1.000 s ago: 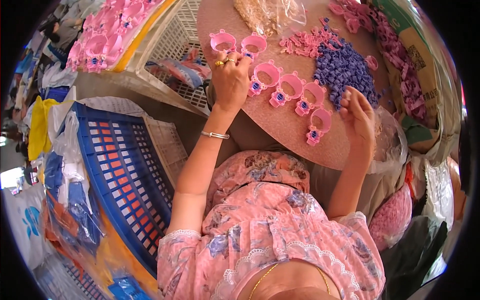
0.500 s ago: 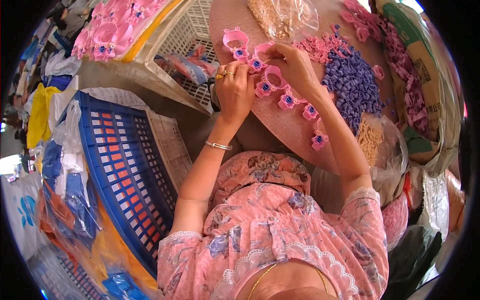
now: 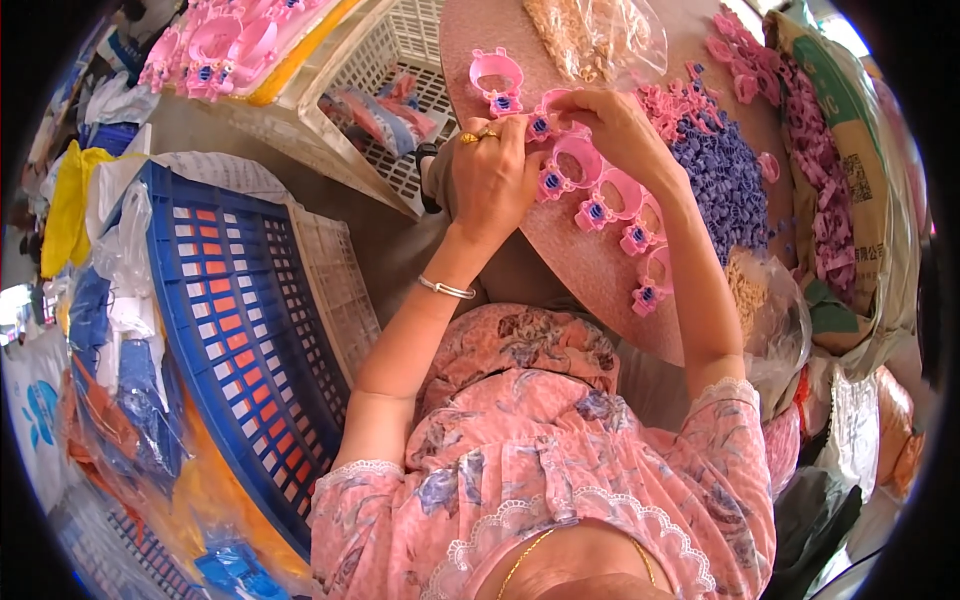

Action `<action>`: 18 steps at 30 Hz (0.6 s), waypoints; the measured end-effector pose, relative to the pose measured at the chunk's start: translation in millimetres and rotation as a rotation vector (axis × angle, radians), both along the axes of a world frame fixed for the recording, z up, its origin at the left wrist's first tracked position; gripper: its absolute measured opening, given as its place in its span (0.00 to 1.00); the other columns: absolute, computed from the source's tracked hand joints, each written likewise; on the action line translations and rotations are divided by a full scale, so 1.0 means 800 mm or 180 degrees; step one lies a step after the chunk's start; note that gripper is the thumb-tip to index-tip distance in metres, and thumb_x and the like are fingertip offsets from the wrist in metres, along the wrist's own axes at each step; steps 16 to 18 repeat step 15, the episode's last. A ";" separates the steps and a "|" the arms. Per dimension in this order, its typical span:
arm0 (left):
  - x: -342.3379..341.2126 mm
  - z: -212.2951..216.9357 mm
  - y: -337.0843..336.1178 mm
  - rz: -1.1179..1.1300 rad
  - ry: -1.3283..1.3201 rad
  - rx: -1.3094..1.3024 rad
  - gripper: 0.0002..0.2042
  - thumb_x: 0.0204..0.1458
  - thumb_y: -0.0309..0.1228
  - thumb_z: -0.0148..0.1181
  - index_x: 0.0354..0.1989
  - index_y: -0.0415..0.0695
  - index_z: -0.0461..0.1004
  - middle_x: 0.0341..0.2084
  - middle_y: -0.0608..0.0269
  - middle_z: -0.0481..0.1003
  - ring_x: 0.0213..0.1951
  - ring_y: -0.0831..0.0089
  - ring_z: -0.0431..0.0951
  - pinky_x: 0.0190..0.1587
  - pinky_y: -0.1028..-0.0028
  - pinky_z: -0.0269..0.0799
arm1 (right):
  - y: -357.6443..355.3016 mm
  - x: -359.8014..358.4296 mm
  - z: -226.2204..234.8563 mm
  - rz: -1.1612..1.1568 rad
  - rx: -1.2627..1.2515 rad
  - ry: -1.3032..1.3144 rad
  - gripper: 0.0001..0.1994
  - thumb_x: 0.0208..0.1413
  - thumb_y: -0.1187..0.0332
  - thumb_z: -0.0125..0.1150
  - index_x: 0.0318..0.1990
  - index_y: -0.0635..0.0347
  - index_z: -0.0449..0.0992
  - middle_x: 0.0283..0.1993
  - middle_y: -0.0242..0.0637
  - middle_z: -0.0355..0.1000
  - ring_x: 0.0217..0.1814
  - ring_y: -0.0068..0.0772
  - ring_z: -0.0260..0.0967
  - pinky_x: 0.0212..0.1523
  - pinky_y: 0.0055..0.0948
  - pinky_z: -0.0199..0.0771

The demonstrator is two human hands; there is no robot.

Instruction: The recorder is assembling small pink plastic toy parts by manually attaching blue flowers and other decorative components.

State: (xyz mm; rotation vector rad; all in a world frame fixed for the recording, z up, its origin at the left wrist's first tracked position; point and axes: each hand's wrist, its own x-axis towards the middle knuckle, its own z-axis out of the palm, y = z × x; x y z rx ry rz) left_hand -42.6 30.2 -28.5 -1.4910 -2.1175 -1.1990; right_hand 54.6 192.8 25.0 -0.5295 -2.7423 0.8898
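Note:
Along the near edge of the round table lie several pink plastic rings with small blue centre pieces. My left hand is closed, its fingertips at the blue piece of one pink plastic ring. My right hand grips the upper part of that same ring from the other side, thumb and fingers together. My fingers partly hide the ring. Another pink ring lies beyond my left hand, and a further one sits just below my right hand. The rest of the row runs down beside my right forearm.
Right of my right hand are a heap of small blue parts and small pink parts. A clear bag of beige parts lies at the back. A white crate and a blue basket stand left; a brown sack stands right.
The whole view has shifted a little, so the table and its parts appear farther right. Both hands stay on the same pink ring, the right hand's fingers now slightly more closed over it.

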 end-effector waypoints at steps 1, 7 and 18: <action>0.000 0.000 0.002 -0.0068 -0.0026 0.0016 0.18 0.44 0.28 0.71 0.42 0.40 0.72 0.30 0.53 0.77 0.35 0.55 0.75 0.45 0.62 0.66 | 0.004 0.001 -0.004 0.0054 -0.0137 0.0157 0.12 0.58 0.79 0.55 0.47 0.68 0.79 0.40 0.47 0.80 0.45 0.36 0.79 0.47 0.30 0.76; -0.004 0.007 0.007 -0.0109 -0.0117 -0.0168 0.19 0.44 0.26 0.70 0.44 0.38 0.71 0.30 0.50 0.77 0.35 0.52 0.75 0.43 0.61 0.67 | 0.000 -0.003 -0.013 -0.0062 0.0177 0.0213 0.09 0.56 0.75 0.61 0.43 0.65 0.80 0.37 0.45 0.80 0.41 0.36 0.79 0.43 0.31 0.76; -0.009 0.003 0.013 -0.0200 -0.0076 -0.0313 0.18 0.44 0.24 0.69 0.44 0.37 0.72 0.30 0.49 0.77 0.35 0.50 0.76 0.42 0.58 0.70 | 0.001 -0.002 -0.013 -0.0237 0.0596 0.0011 0.10 0.54 0.78 0.60 0.43 0.64 0.81 0.38 0.46 0.80 0.41 0.40 0.79 0.44 0.35 0.76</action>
